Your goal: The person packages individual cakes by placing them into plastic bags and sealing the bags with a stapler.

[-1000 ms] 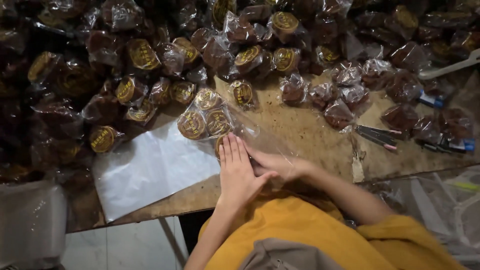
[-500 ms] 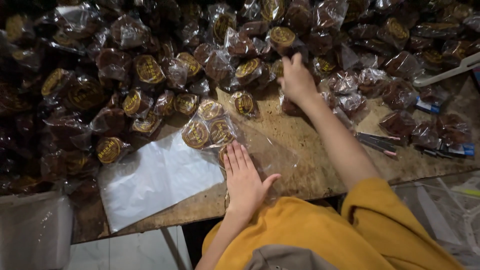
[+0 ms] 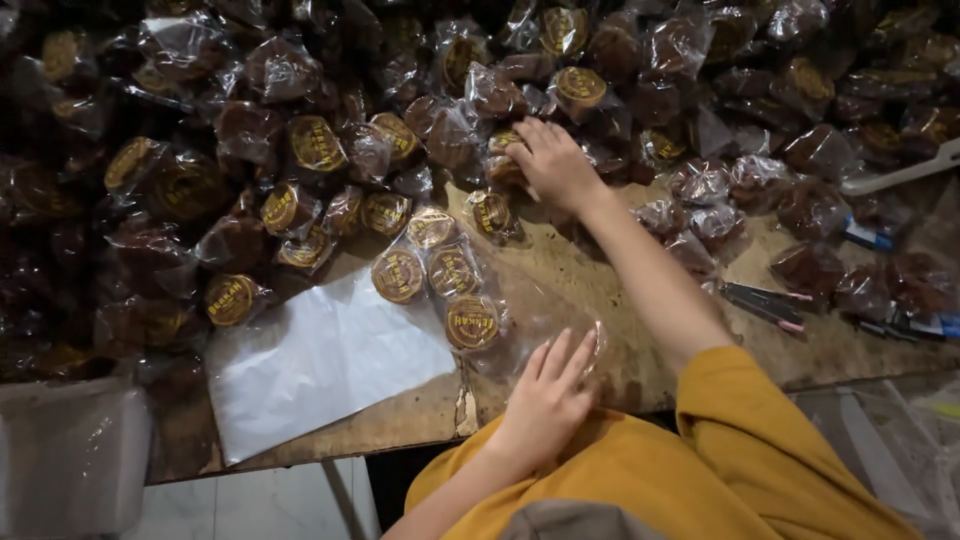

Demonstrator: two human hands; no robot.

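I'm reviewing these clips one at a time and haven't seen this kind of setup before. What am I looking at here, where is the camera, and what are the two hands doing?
There is no machine here: a person in a yellow-orange top works with bare hands, and the one camera sits on their head, looking down. The worn wooden table is heaped with small round dark-brown cakes in clear plastic wrappers with gold round labels. The right hand reaches into the heap, its fingers closing on one wrapped cake. The left hand lies flat, pressing the open end of a clear plastic bag that already holds some labelled cakes. Beside it lies a stack of flat whitish plastic bags; pens lie on the right.
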